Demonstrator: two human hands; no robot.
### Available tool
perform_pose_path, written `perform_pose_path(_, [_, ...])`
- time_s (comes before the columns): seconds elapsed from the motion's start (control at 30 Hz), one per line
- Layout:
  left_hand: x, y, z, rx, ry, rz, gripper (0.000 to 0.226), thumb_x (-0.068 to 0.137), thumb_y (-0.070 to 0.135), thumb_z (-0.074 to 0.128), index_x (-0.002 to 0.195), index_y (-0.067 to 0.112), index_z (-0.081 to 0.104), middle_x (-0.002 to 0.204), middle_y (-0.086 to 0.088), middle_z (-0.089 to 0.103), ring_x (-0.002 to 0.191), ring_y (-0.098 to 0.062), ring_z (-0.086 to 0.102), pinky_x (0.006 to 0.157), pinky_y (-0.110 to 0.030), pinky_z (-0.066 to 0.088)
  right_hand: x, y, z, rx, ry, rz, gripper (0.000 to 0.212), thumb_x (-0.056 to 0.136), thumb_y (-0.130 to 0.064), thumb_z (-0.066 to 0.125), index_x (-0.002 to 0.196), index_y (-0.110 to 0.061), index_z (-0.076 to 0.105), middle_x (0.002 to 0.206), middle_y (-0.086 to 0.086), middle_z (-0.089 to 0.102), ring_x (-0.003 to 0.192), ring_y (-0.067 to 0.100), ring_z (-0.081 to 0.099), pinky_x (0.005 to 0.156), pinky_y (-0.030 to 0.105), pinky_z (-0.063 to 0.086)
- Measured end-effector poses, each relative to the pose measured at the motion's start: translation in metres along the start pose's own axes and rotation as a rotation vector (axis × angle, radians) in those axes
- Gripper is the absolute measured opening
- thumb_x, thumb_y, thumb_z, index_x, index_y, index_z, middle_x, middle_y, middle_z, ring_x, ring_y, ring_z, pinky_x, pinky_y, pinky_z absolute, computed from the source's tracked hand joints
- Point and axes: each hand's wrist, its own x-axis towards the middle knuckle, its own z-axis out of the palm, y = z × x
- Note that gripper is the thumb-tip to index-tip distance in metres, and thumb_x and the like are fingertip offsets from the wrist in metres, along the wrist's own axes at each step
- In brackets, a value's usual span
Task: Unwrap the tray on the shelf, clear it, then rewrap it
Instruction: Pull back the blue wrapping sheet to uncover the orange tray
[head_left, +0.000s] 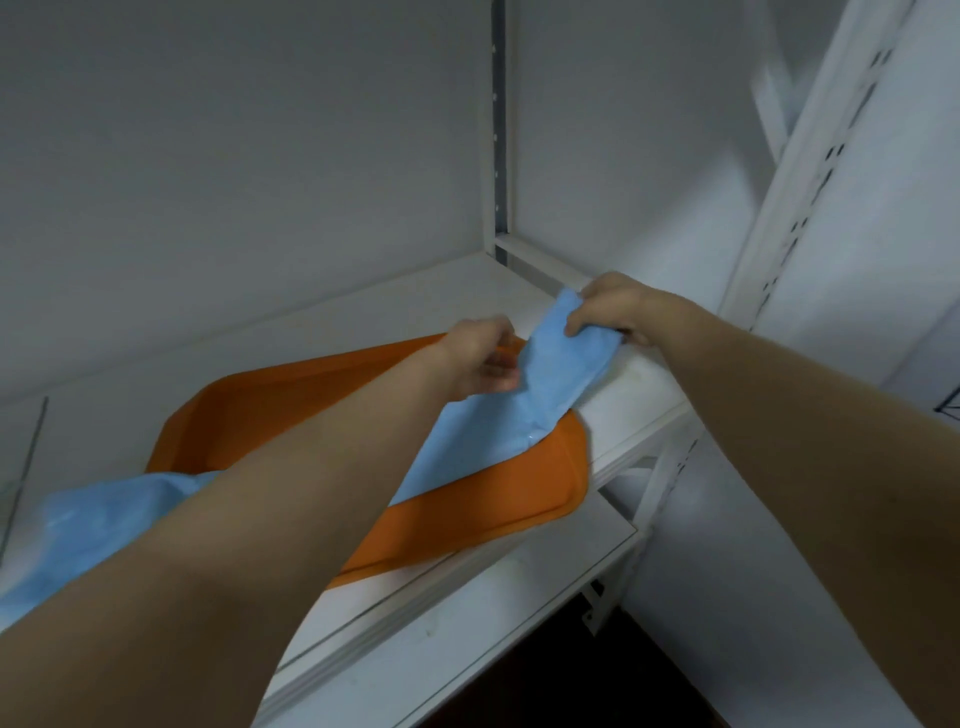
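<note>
orange tray (519, 488) overhangs the shelf (639, 395), so both hands, right hand (618, 312) and left hand (480, 358), fingers pinching the blue wrap (563, 358), risk dragging it off.

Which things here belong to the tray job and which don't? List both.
Part of the job: orange tray; blue wrap; shelf; right hand gripping the wrap; left hand beside it.
Not part of it: wall; shelf post.
</note>
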Motion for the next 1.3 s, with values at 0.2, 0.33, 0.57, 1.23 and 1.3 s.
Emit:
perform_pose_path(0.2, [-0.007,0.004,-0.021,-0.334,-0.125,-0.192,0.094,0.077,0.083,0.029,0.118,0.0,0.047,0.109,-0.023,0.06,0.095,-0.039,0.061,0.08,-0.047,0.053,-0.018,-0.046,0.035,0.133,-0.249,-0.049,0.023,0.085,-0.031,0.067,0.089,-0.009,0.062,0.069,0.004,0.061,0.06,0.014,0.058,0.049,0.02,0.051])
perform_pose_path(0.33, [-0.018,-0.007,-0.03,-0.226,-0.006,-0.204,0.058,0.083,0.049,0.063,0.119,0.005,0.05,0.094,-0.011,0.064,0.083,-0.023,0.064,0.072,-0.035,0.055,-0.014,-0.047,0.051,0.12,-0.273,-0.032,0.043,0.091,-0.049,0.053,0.099,-0.008,0.059,0.07,0.007,0.062,0.056,0.015,0.056,0.043,0.021,0.047])
perform_pose_path(0.57, [-0.014,-0.034,-0.043,0.321,0.226,-0.132,0.051,0.077,-0.004,0.072,0.121,-0.002,0.046,0.116,-0.023,0.054,0.106,-0.037,0.057,0.09,-0.048,0.053,-0.009,-0.031,0.067,-0.117,-0.147,-0.123,0.016,0.091,-0.004,0.057,0.104,-0.001,0.065,0.081,0.01,0.064,0.062,0.013,0.058,0.057,0.022,0.054])
perform_pose_path(1.23, [0.001,-0.074,-0.024,1.464,-0.119,0.201,0.065,0.1,0.049,0.027,0.152,0.024,-0.002,0.161,-0.003,-0.007,0.148,-0.027,-0.005,0.12,-0.049,0.007,-0.003,-0.014,0.093,-0.854,-0.023,-0.315,0.025,0.089,-0.018,0.059,0.109,-0.028,0.068,0.126,0.002,0.052,0.118,0.023,0.047,0.1,0.035,0.043])
perform_pose_path(1.3, [0.002,-0.072,-0.024,1.436,-0.106,0.235,0.061,0.1,0.047,0.026,0.152,0.023,0.007,0.161,-0.005,0.0,0.148,-0.028,0.002,0.119,-0.05,0.01,-0.006,-0.01,0.093,-0.987,-0.048,-0.34,0.033,0.091,-0.016,0.056,0.121,-0.028,0.063,0.13,0.003,0.047,0.123,0.025,0.039,0.101,0.034,0.036])
